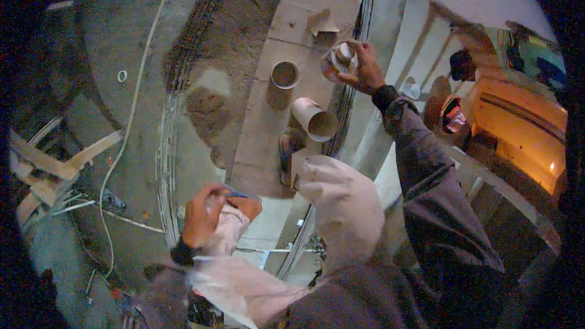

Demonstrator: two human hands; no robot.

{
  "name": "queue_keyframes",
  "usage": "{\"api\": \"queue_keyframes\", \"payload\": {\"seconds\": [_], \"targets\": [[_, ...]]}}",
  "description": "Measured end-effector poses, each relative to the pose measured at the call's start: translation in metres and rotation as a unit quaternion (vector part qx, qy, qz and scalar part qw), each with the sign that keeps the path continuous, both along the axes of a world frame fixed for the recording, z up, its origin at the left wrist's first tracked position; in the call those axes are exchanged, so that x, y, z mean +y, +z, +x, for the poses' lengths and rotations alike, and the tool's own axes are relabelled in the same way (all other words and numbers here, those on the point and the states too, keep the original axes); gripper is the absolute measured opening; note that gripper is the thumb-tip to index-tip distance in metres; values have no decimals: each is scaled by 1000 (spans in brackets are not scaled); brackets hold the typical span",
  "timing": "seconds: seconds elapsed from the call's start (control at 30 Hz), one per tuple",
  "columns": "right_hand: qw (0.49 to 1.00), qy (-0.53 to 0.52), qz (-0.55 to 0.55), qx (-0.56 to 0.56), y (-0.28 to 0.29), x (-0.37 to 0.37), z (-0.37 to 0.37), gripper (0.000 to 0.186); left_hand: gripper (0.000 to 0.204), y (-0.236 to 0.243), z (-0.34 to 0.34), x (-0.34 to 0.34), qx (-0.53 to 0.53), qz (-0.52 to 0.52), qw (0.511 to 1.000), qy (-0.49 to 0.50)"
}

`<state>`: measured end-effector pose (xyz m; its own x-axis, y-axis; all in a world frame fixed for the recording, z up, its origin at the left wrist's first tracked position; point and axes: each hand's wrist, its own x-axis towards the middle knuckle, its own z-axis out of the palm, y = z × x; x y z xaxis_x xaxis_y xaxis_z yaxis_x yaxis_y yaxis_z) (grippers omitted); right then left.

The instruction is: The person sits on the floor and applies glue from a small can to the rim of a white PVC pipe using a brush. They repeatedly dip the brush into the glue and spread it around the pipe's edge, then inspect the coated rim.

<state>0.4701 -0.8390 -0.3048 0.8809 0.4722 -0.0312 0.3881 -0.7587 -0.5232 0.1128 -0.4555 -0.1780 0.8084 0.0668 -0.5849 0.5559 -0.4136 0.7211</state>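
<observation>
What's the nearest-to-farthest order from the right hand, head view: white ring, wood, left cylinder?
1. Left cylinder: just left of the right hand.
2. White ring: farther left, on the floor.
3. Wood: far left, lower.

Can't make out the thin blue item (239, 195) at the left hand (204, 214) — too blurred, possibly a tool. Can't see all of the round pale object (342, 53) — partly covered by the right hand (365, 72).
</observation>
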Motion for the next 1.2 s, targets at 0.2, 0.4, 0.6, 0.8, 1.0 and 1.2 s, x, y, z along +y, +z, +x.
{"api": "queue_keyframes", "payload": {"seconds": [0.2,0.4,0.6,0.8,1.0,1.2], "targets": [[997,-1,48,-59,-107,-1,-6,86,44,-181,134,-3,-179,69,970,-147],[992,25,17,-124,-143,0,-9,89,77,-288,175,-63,-308,51,949,-41],[996,26,17,-83,-146,13,-17,86,97,-318,194,-119,-348,61,934,51],[996,0,-68,-63,-125,16,-8,70,98,-307,208,-136,-433,161,885,53],[977,83,-188,-55,-115,26,20,54,95,-309,273,-169,-465,259,839,-113],[984,62,-148,-71,-144,26,30,49,88,-358,343,-183,-456,342,799,-193]]}}
